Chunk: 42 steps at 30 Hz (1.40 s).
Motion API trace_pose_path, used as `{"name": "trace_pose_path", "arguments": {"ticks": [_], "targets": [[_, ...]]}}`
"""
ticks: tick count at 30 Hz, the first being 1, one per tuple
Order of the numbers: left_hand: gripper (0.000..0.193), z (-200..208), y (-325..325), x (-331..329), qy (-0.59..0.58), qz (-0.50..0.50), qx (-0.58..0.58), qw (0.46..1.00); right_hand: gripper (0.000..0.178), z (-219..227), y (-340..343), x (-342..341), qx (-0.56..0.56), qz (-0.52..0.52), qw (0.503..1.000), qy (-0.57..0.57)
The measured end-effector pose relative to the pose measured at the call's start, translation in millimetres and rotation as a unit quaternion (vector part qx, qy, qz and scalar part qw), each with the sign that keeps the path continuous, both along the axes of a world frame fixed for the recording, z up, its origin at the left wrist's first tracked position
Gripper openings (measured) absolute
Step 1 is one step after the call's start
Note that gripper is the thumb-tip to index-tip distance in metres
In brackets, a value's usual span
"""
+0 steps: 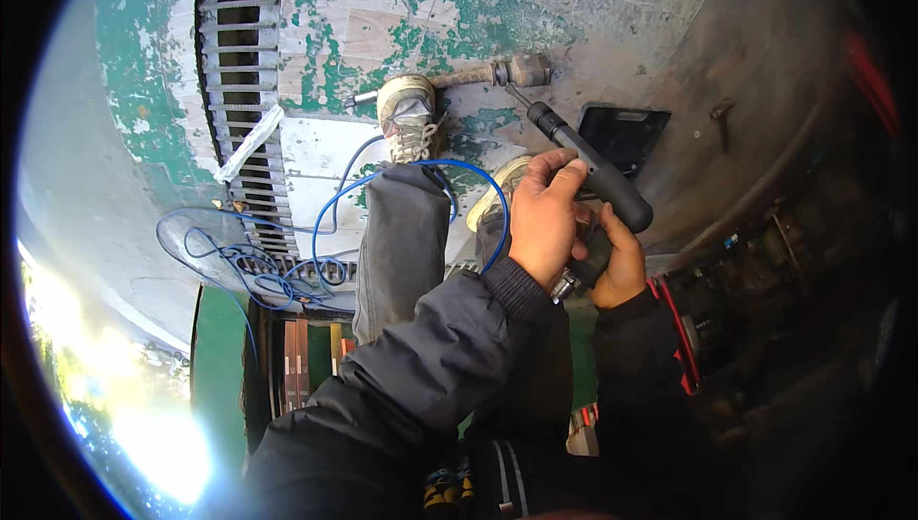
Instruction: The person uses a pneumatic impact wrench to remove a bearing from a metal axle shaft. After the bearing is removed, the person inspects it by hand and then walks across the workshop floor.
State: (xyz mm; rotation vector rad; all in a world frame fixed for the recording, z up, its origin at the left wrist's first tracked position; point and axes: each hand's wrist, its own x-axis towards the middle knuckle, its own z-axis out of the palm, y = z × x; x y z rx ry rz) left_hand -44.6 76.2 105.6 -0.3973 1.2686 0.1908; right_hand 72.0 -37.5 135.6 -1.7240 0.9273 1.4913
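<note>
The blue hose (459, 164) loops in front of your legs (406, 243) and lies tangled by the floor grate (271, 42), where a white strip (251, 144) rests. Your left shoe (406, 104) overlaps the metal rod (466, 75). A black tray (633, 128) lies beyond the tool (617, 185), partly hidden by it. Your left hand (545, 219) grasps the tool's barrel; your right hand (620, 266) wraps its grip. Held above your right shoe (492, 197), the tool is black and cylindrical, its thin bit (518, 95) slanting toward the rod's thick end; contact cannot be told.

Blk cyl. tool (615, 187) held diag., tip (517, 94) fwd-left.
</note>
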Motion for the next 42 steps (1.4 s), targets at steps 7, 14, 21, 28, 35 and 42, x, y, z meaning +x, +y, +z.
{"name": "trace_pose_path", "arguments": {"ticks": [7,14,21,28,35,42], "targets": [[0.046,-5.0,4.8,-9.0,-0.011,0.032,-0.039,0.999,0.043,19.2,-0.8,-3.4,-0.029,0.029,0.999,-0.006],[0.044,-10.1,-10.1,-14.7,0.004,0.005,-0.038,0.999,0.047,0.3,-34.6,-16.2,-0.010,-0.030,0.999,0.018],[0.044,-5.6,-11.3,-3.2,0.025,-0.023,-0.022,0.999,0.050,10.2,-26.2,-14.7,0.019,-0.031,0.998,0.045],[0.047,-2.8,-3.7,5.1,0.021,-0.011,-0.038,0.999,0.055,8.2,0.1,3.4,0.024,0.017,0.999,0.024],[0.046,-2.2,5.9,8.4,-0.019,0.005,-0.034,0.999,0.056,1.8,14.4,21.7,0.019,0.024,0.999,0.027],[0.042,-3.0,6.1,19.5,-0.015,0.026,-0.029,0.999,0.056,-0.4,19.8,47.2,0.009,0.033,0.999,0.030]]}}
